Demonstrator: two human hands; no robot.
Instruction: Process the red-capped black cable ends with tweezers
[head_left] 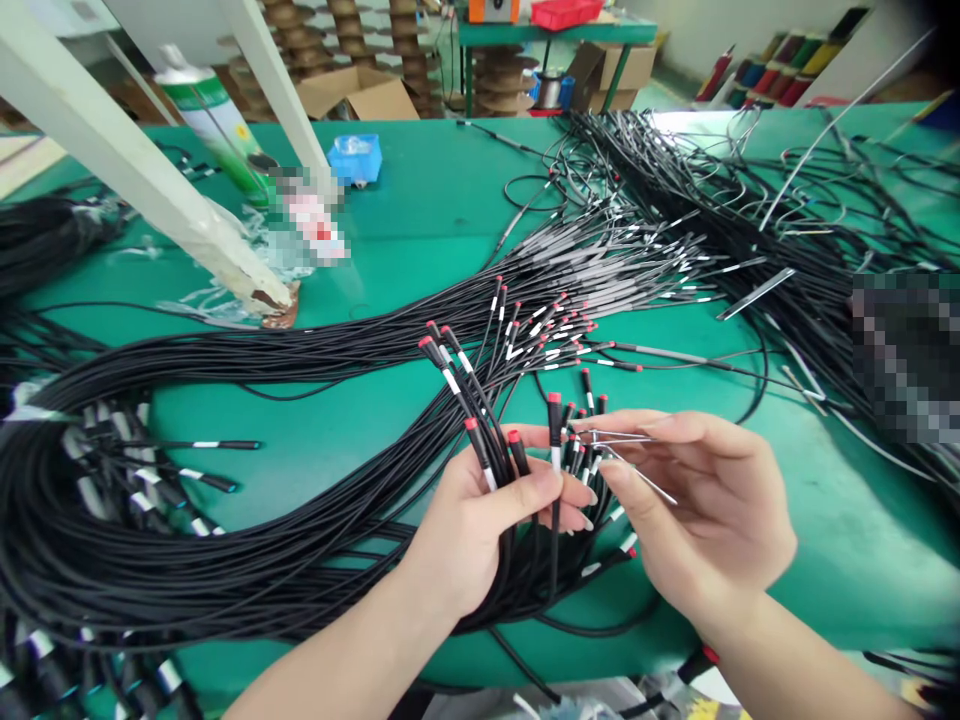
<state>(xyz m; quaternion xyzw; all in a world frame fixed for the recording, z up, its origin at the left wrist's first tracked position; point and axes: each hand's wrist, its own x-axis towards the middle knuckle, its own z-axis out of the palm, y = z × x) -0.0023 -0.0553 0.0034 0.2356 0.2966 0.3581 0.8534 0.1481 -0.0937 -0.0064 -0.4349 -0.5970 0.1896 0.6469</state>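
My left hand (480,520) is closed round a bunch of black cables (554,545) whose connectors point upward. These cable ends have red caps (553,398) and white labels. One cable is pinched between the thumb and a finger. My right hand (712,510) is beside it on the right, pinching a thin, silvery bent strip (637,472) between thumb and fingers. Two ends of the strip stick out to the right. The strip meets the cable ends near the left fingertips; whether it goes round them, I cannot tell.
Long bundled black cables (225,570) curve over the green table (435,205). More cables (675,190) lie at the right, with a silvery strip (756,294) on them. White posts (150,160), a spray can (217,125) and a blue bin (355,158) stand at the back left.
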